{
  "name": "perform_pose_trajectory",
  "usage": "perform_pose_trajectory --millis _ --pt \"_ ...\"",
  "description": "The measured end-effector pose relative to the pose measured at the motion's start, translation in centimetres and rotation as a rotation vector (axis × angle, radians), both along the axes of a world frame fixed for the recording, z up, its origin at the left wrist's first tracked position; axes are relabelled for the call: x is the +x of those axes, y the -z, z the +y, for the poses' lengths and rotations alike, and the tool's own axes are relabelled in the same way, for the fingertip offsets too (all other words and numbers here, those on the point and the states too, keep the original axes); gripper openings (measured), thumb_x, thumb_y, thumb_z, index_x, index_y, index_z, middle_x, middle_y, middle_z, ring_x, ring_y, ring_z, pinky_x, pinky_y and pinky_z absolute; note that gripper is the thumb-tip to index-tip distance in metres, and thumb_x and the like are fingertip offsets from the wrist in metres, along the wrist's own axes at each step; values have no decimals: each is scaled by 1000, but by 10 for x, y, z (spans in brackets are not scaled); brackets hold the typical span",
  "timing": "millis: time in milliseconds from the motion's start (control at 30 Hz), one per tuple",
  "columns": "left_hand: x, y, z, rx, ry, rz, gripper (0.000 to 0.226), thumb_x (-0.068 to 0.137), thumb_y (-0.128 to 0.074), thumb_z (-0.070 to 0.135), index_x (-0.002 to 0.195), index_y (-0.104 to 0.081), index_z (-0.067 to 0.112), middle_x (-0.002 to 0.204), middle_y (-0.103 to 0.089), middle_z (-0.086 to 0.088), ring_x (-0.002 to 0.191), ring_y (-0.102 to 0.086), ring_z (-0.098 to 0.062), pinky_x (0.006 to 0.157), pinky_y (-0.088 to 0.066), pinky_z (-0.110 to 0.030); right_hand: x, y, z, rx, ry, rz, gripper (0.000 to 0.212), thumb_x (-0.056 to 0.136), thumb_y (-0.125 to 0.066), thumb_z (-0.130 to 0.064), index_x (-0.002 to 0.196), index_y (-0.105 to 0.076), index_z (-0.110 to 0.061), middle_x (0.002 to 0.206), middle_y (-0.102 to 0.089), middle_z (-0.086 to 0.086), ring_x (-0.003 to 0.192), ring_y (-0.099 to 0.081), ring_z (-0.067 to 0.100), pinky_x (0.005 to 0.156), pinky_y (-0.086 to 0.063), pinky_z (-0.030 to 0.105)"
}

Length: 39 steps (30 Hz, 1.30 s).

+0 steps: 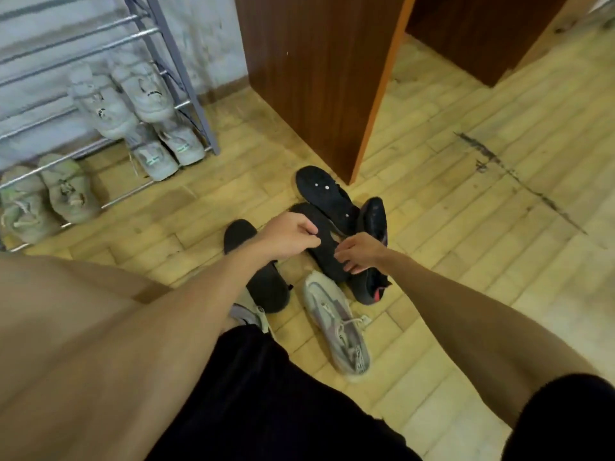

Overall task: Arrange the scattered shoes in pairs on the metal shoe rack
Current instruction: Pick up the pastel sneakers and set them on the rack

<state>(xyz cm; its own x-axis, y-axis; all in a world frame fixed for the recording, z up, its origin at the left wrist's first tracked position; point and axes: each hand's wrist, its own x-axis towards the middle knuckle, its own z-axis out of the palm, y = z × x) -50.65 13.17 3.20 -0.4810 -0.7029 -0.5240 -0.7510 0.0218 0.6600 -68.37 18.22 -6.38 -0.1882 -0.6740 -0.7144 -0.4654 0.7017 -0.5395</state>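
Several shoes lie scattered on the floor. My left hand (293,234) pinches the edge of the middle black shoe (324,252), and my right hand (359,252) curls its thumb and fingers around the same shoe's side. Beyond it a black shoe (324,194) lies sole up. To the right is a black shoe with a red heel tab (374,216). Another black shoe (266,287) sits under my left forearm. A grey-lilac sneaker (339,324) lies close to me, and its likely mate (249,314) is mostly hidden by my arm. The metal shoe rack (133,38) stands at the left.
The rack holds a pair of white high-tops (123,98), a pale pair (166,151) below them and a greenish-grey pair (43,197) on the lowest rails. A brown wooden cabinet (319,78) stands just behind the pile. Tiled floor (466,261) stretches to the right.
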Motion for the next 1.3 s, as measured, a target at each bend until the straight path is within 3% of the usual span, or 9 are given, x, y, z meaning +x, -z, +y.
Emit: perform_pose_trajectory --millis 133,267,333,567,667,767,833,933,1300 --pt "2 4 8 12 234 -151 36 90 -61 26 124 -60 17 124 -61 -2 111 -54 -14 85 -37 -23 3 31 52 231 -230 74 20 97 -50 -15 102 -64 -2 71 -62 2 67 -63 18 87 -57 42" --pt "5 9 10 34 274 -176 38 90 -60 28 127 -58 18 127 -59 -1 102 -50 -9 85 -37 -23 13 59 86 255 -383 263 48 91 -61 -42 113 -65 1 108 -68 13 101 -65 28 87 -50 34" --pt "8 12 8 38 258 -168 39 89 -61 29 127 -58 19 127 -59 -1 102 -50 -9 86 -37 -24 22 71 93 251 -411 320 50 89 -63 -40 124 -60 -3 121 -64 12 112 -60 28 90 -47 33" --pt "28 24 -1 71 161 -179 36 88 -64 32 122 -61 20 125 -58 -3 113 -54 -17 93 -40 -28 45 98 91 191 -196 351 31 90 -62 -25 114 -60 -5 97 -56 6 86 -56 20 70 -45 27" --pt "35 30 -5 72 46 -143 34 87 -65 27 120 -63 19 130 -56 -4 122 -51 -19 97 -38 -29 58 100 84 216 -197 339 41 91 -60 -14 129 -50 -4 117 -51 15 113 -55 30 91 -49 32" --pt "41 32 -8 96 -62 -88 30 86 -66 26 115 -65 20 132 -57 -3 122 -52 -19 105 -41 -36 67 98 80 260 -274 311 69 89 -59 -3 148 -24 4 152 -24 27 137 -39 38 115 -32 43" --pt "44 34 -7 118 -72 -91 31 86 -66 26 116 -64 20 132 -57 -2 123 -52 -19 106 -42 -40 63 103 79 305 -258 274 64 89 -59 -2 145 -28 6 148 -34 27 130 -49 38 110 -40 45" --pt "49 38 -8 135 -59 -120 33 85 -66 29 117 -64 21 130 -58 -3 120 -53 -20 105 -44 -41 55 99 76 367 -117 130 45 86 -65 -3 127 -52 10 116 -66 24 99 -70 35 81 -59 48" --pt "51 42 -10 144 -99 -102 15 88 -62 23 103 -63 23 110 -62 -2 108 -58 -21 98 -47 -37 31 39 31 202 -153 58 41 77 -76 -13 112 -61 1 101 -71 20 82 -74 30 69 -63 43"
